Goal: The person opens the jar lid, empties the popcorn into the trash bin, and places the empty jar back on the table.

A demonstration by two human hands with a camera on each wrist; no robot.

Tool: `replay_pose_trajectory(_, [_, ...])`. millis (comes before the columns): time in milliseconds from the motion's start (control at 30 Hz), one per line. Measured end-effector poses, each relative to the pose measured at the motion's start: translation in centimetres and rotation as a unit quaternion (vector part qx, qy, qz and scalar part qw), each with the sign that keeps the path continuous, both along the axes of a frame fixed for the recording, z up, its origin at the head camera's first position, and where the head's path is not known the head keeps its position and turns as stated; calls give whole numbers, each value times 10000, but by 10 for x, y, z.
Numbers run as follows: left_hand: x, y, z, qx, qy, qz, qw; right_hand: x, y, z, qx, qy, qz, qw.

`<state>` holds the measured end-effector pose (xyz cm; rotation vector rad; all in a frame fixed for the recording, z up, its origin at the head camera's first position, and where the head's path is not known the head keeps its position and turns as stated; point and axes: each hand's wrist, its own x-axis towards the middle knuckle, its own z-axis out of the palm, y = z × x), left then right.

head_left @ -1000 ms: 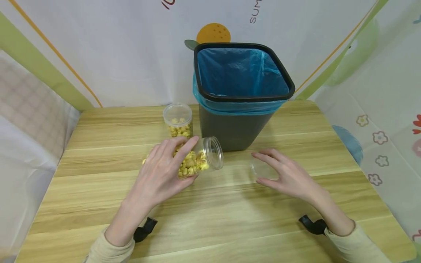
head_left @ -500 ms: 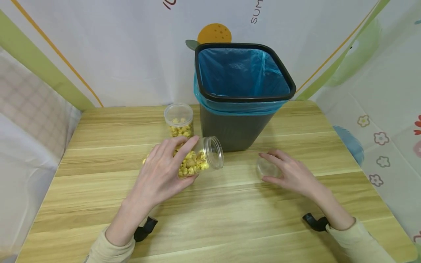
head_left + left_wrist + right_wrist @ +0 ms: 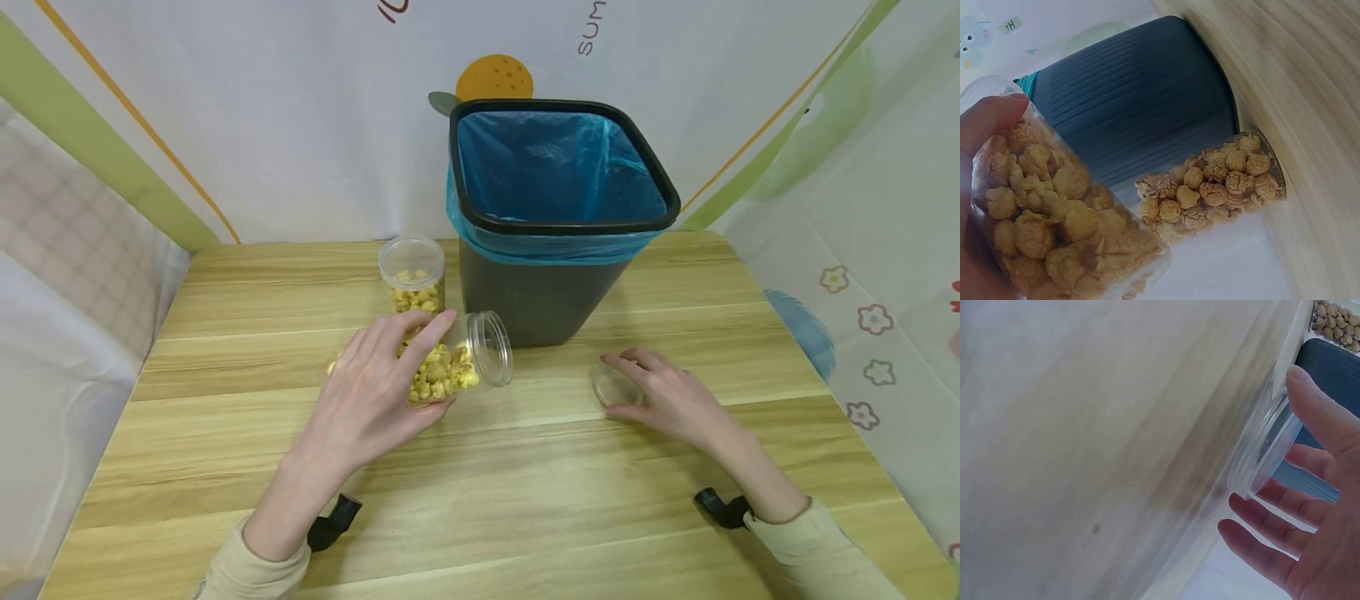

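Note:
My left hand [image 3: 375,383] grips a clear plastic jar [image 3: 459,333] of popcorn [image 3: 435,375] that is tipped on its side. Its uncovered mouth [image 3: 492,348] points right, and the popcorn stays inside. In the left wrist view, the thumb [image 3: 997,119] lies along the wall of the jar. Low over the table, my right hand [image 3: 667,396] holds a round clear lid [image 3: 611,387] by its edge, thumb on the near side and fingers on the far side. The right wrist view shows the lid [image 3: 1260,447] right at the wooden surface.
A second popcorn jar [image 3: 412,279], lidded and upright, stands behind my left hand. Beside it, a dark trash bin [image 3: 540,300] with a blue liner [image 3: 555,167] rises at the back of the wooden table [image 3: 510,500]. Printed curtains [image 3: 322,125] hang around the table.
My right hand has moved a little to the right with the lid, which now lies flatter and lower. The left hand and its tipped jar have hardly moved.

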<state>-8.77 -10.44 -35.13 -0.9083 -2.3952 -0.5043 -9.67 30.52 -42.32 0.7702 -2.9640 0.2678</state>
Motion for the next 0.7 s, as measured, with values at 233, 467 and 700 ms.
replay_pose_trajectory(233, [0, -1, 1, 7, 5, 25, 10000, -2, 1, -2, 185, -115, -20, 9998])
replay_pose_trajectory(467, [1, 0, 1, 25, 48, 35, 10000, -2, 3, -7, 184, -77, 14, 9998])
replay_pose_trajectory(700, [0, 0, 1, 38, 91, 8, 10000, -1, 5, -3, 1, -86, -158, 9998])
